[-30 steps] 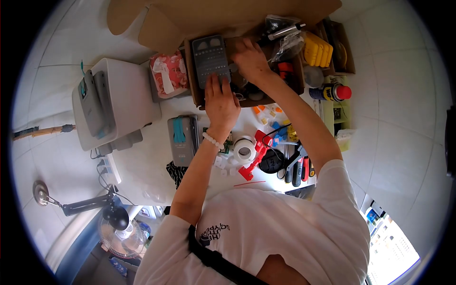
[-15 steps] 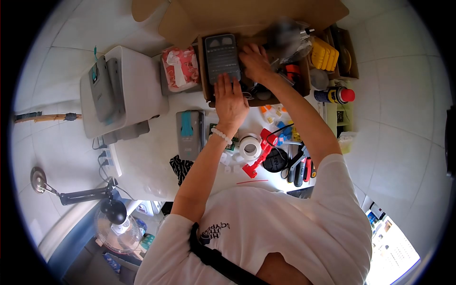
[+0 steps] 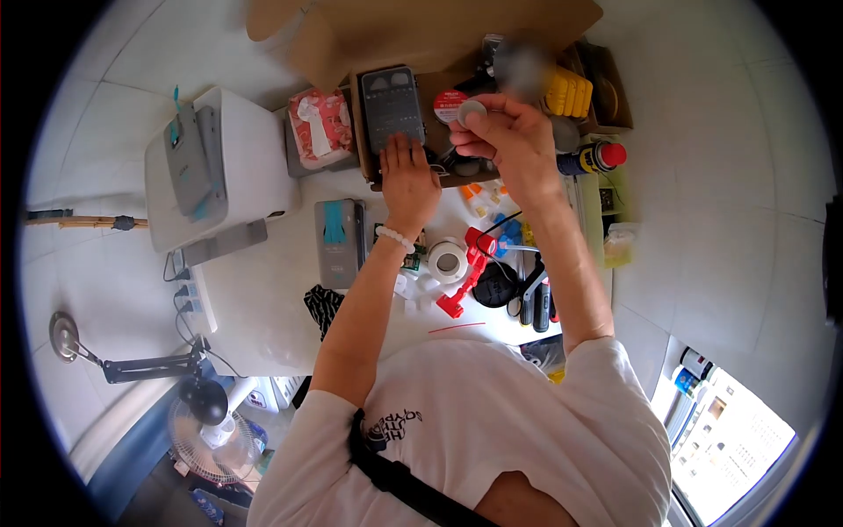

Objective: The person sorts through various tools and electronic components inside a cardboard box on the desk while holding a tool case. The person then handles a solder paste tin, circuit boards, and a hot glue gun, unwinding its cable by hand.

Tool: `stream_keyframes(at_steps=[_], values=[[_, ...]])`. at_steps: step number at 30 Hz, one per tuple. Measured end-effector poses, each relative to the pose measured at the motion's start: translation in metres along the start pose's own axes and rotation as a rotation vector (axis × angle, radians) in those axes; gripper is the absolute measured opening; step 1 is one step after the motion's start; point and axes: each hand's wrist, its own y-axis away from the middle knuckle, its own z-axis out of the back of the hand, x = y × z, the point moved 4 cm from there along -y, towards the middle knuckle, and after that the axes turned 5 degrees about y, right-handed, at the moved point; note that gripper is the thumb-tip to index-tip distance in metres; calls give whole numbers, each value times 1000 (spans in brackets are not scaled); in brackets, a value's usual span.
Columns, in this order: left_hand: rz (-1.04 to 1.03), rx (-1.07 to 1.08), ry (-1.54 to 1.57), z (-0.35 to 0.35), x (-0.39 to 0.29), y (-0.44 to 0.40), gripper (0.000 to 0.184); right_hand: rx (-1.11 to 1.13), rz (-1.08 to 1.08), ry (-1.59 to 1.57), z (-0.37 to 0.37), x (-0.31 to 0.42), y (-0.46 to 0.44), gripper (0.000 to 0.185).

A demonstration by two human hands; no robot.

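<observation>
Pale disc pinched in the right hand: a loosened pinch could drop it; the left hand lies flat on the dark case.

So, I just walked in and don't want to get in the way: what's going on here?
Someone is working at an open cardboard box. Their left hand rests on a dark flat case inside it. Their right hand holds up a small pale disc, close to a red-and-white round item. On the table nearer their body lie a white ring-shaped part and a red piece.
</observation>
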Motion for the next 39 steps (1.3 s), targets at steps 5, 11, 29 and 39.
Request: stream_keyframes(at_steps=[5, 11, 29, 39], values=[[-31, -40, -14, -12, 7, 3, 47, 48, 57, -231, -12, 25, 54, 31], [71, 75, 197, -3, 3, -2, 47, 39, 80, -367, -19, 42, 87, 32], [98, -10, 419, -22, 17, 5, 57, -1, 197, -300, -25, 46, 94, 17], [49, 63, 182, -32, 22, 9, 49, -139, 528, -32, -18, 50, 104, 21]])
